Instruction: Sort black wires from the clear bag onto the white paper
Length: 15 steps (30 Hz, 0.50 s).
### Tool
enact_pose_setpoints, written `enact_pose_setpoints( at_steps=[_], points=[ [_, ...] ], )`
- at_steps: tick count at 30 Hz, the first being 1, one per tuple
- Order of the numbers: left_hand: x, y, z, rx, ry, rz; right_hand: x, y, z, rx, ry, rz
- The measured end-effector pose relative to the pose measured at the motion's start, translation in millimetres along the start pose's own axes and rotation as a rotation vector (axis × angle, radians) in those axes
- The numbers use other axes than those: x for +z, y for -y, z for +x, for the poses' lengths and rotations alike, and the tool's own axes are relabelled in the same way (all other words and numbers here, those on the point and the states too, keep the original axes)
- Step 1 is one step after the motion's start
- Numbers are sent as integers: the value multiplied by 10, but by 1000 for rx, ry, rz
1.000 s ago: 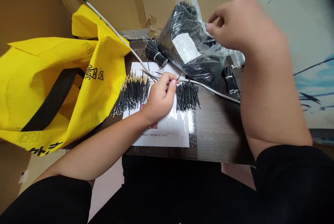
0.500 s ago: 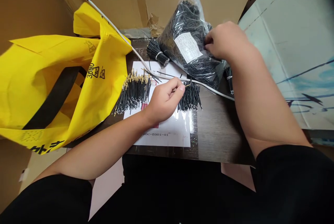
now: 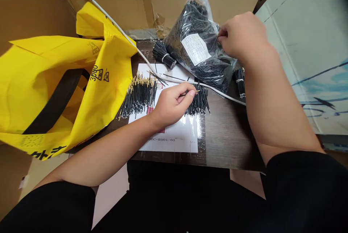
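Note:
My left hand (image 3: 174,104) is closed in a pinch over the white sheet, holding a thin wire whose gold tip (image 3: 197,91) pokes out past the fingertips. Under and beside it lies a pile of short black wires (image 3: 199,102). Another pile (image 3: 140,93), with gold ends up, spreads to the left. My right hand (image 3: 241,35) has its fingers curled together at the right side of a clear plastic bag (image 3: 187,23) packed with black wires. Whatever is between those fingers is hidden. A white label (image 3: 195,49) is on the bag.
Tied wire bundles stand left (image 3: 164,56) and right (image 3: 239,82) of the bag. A white cable (image 3: 146,61) crosses the dark table (image 3: 228,128) over the paper sheet (image 3: 171,146). A yellow bag (image 3: 108,55) occupies the left. Cardboard (image 3: 174,4) walls the back; a pale panel (image 3: 307,51) stands right.
My right hand has moved up and slightly right along the bag's side, uncovering more of the right bundle. My left hand has shifted slightly right with the wire still pinched.

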<state>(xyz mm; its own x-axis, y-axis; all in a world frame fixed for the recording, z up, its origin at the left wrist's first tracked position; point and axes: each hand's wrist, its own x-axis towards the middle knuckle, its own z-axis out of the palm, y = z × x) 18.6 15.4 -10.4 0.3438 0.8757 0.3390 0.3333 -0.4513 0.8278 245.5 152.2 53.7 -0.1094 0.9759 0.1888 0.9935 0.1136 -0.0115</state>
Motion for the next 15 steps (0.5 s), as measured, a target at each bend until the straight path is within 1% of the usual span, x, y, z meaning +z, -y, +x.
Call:
enact_pose_setpoints(
  at_steps=[3, 7, 9, 11, 12, 15],
  points=[
    [-4, 4, -3, -6, 9, 20, -134, 41, -78, 25, -10, -55],
    [-13, -3, 2, -18, 10, 11, -312, 66, -164, 110, -8, -112],
    [-14, -6, 3, -17, 9, -1, -388, 73, -200, 114, -6, -113],
    [-14, -8, 0, -12, 8, -13, -437, 105, -261, 43, -44, -73],
    [-13, -8, -2, -9, 9, -18, -444, 136, -309, -21, -91, -30],
    [-10, -9, -9, 9, 10, -32, -369, 273, -552, -278, -289, 138]
  ],
)
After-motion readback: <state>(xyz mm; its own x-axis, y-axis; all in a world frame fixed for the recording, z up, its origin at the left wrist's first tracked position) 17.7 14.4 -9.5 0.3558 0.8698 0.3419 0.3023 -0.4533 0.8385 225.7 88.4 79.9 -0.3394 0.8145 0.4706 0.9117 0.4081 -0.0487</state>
